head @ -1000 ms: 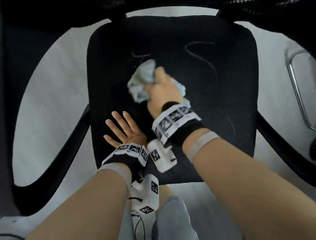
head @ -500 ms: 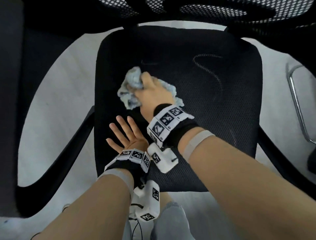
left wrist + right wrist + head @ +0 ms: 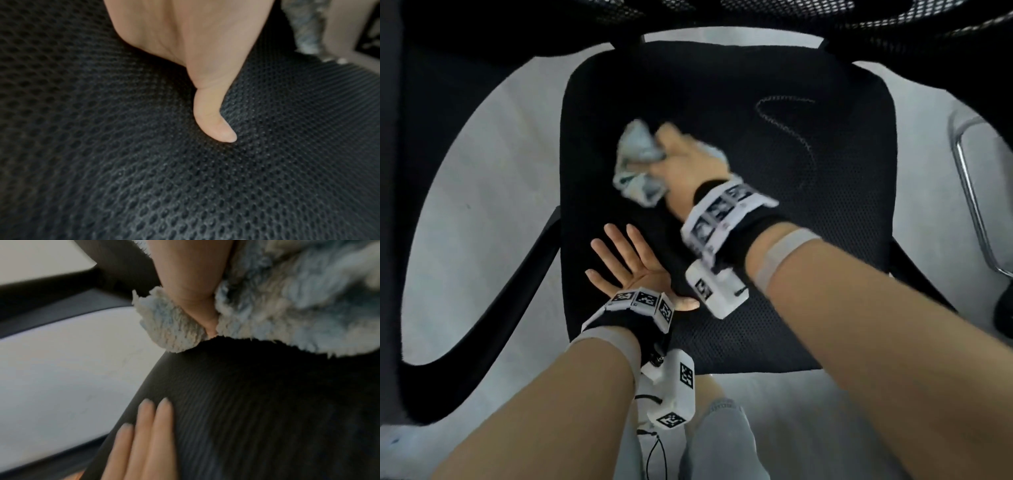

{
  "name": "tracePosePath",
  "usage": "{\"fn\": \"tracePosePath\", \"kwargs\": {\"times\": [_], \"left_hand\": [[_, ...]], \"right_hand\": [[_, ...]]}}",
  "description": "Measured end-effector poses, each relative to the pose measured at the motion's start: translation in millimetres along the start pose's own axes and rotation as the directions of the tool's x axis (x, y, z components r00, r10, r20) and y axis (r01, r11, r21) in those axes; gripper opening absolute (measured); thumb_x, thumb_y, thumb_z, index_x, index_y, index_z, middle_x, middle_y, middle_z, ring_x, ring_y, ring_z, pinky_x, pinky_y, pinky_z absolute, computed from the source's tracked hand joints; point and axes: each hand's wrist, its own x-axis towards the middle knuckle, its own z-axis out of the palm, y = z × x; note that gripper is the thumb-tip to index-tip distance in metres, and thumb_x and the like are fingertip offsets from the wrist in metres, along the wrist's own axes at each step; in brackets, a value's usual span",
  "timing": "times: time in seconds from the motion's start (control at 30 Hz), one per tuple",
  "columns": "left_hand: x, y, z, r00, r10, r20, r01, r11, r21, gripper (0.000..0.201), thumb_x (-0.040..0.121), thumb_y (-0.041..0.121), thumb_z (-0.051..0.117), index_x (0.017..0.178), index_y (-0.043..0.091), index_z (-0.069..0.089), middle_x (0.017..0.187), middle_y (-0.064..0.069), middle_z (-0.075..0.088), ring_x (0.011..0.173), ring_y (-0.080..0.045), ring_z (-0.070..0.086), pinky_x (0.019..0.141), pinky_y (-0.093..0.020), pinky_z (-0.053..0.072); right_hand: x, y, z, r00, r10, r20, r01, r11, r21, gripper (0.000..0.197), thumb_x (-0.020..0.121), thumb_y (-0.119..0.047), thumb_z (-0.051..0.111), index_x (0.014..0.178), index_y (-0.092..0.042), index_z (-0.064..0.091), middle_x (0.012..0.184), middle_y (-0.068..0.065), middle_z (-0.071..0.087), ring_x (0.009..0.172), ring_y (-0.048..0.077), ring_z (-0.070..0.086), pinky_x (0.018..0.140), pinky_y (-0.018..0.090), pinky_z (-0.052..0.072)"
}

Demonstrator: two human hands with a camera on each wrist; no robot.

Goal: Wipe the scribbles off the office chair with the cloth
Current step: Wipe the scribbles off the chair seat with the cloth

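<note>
Left armrest (image 3: 482,308): black curved bar lying at the seat's left side, pale floor (image 3: 465,205) showing behind it.
Left hand (image 3: 626,263): lying flat on the near-left part of the seat, fingers (image 3: 144,426) straight and slightly spread, thumb (image 3: 213,116) pressing into the mesh; holding nothing.
Office chair (image 3: 722,85): black mesh seat filling the middle of the head view, mesh backrest (image 3: 756,13) lying along the far edge.
Cloth (image 3: 638,164): fluffy pale-blue bundle pressing on the seat's middle-left, just beyond the left hand.
Right hand (image 3: 688,171): fingers curling round the cloth, thumb (image 3: 193,288) sinking into its folds.
Scribbles (image 3: 787,126): pale looping line lying on the far-right seat, right of the cloth, apart from it.
Metal tube (image 3: 972,195): chrome bend showing at the right edge, off the seat.
</note>
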Motion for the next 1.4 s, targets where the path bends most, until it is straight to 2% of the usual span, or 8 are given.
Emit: {"fn": "tracePosePath", "kwargs": {"times": [0.2,0.37,0.5,0.7,0.8,0.97,1.17,1.4], "left_hand": [[2,-4,-8,0.999,0.045,0.019,-0.046,0.996,0.071,0.155,0.041,0.068,0.074,0.118,0.011,-0.047,0.145,-0.018,-0.039,0.135,-0.039,-0.032,0.104,-0.061,-0.016],[-2,21,-16,0.972,-0.020,-0.233,0.031,0.998,0.046,0.155,0.035,0.062,0.081,0.142,0.019,-0.023,0.155,-0.017,-0.015,0.144,-0.035,-0.011,0.108,-0.058,-0.009],[12,52,-37,0.975,0.195,-0.104,-0.199,0.980,-0.025,0.151,0.045,0.052,0.083,0.140,0.021,-0.030,0.148,-0.016,-0.036,0.138,-0.030,-0.032,0.109,-0.057,-0.014],[22,55,-32,0.983,0.157,-0.098,-0.156,0.988,0.017,0.153,0.045,0.054,0.083,0.137,0.022,-0.036,0.146,-0.014,-0.040,0.136,-0.030,-0.035,0.106,-0.058,-0.017],[23,59,-30,0.983,0.118,-0.142,-0.117,0.993,0.018,0.154,0.043,0.057,0.082,0.137,0.023,-0.035,0.147,-0.013,-0.038,0.137,-0.029,-0.033,0.107,-0.057,-0.017],[20,56,-28,0.974,0.138,-0.178,-0.137,0.990,0.020,0.153,0.042,0.060,0.081,0.140,0.021,-0.030,0.150,-0.017,-0.032,0.139,-0.032,-0.028,0.108,-0.058,-0.014],[22,55,-28,0.974,0.164,-0.155,-0.161,0.986,0.030,0.154,0.044,0.060,0.081,0.138,0.020,-0.034,0.147,-0.018,-0.036,0.137,-0.033,-0.032,0.106,-0.059,-0.016],[19,44,-37,0.973,0.213,-0.090,-0.204,0.974,0.098,0.150,0.046,0.065,0.076,0.137,0.023,-0.035,0.146,-0.014,-0.039,0.137,-0.030,-0.034,0.109,-0.055,-0.015]], "right_hand": [[9,85,-59,0.860,0.377,-0.343,-0.362,0.926,0.109,0.036,0.087,-0.003,0.040,0.121,-0.002,0.050,0.144,0.016,0.030,0.118,0.032,0.048,0.084,0.026,0.037],[-20,56,-29,0.934,0.268,-0.236,-0.270,0.963,0.023,0.036,0.088,-0.009,0.044,0.122,-0.013,0.051,0.141,0.014,0.034,0.121,0.034,0.043,0.092,0.040,0.040],[-47,65,-17,0.987,0.070,-0.147,-0.068,0.998,0.017,0.026,0.088,-0.022,0.050,0.113,-0.018,0.055,0.125,0.012,0.047,0.112,0.029,0.046,0.089,0.041,0.042],[-33,120,-52,0.798,0.460,-0.389,-0.355,0.881,0.313,0.018,0.087,-0.008,0.043,0.077,-0.023,0.046,0.121,0.004,0.044,0.105,0.022,0.051,0.093,0.042,0.046],[-38,94,-38,0.883,0.365,-0.295,-0.342,0.931,0.128,0.035,0.086,-0.008,0.045,0.121,-0.010,0.049,0.136,0.015,0.040,0.118,0.032,0.046,0.096,0.040,0.041],[-62,85,-16,0.995,0.063,-0.083,-0.064,0.998,-0.016,0.023,0.088,-0.012,0.050,0.100,-0.030,0.059,0.132,0.010,0.041,0.118,0.030,0.043,0.088,0.035,0.041],[-36,122,-50,0.738,0.563,-0.373,-0.470,0.825,0.315,0.035,0.084,-0.004,0.039,0.118,-0.004,0.051,0.127,0.014,0.037,0.109,0.036,0.051,0.085,0.037,0.045],[-26,85,-38,0.965,0.194,-0.178,-0.194,0.981,0.016,0.036,0.088,-0.012,0.046,0.123,-0.016,0.051,0.139,0.012,0.037,0.120,0.032,0.045,0.088,0.036,0.041]]}}
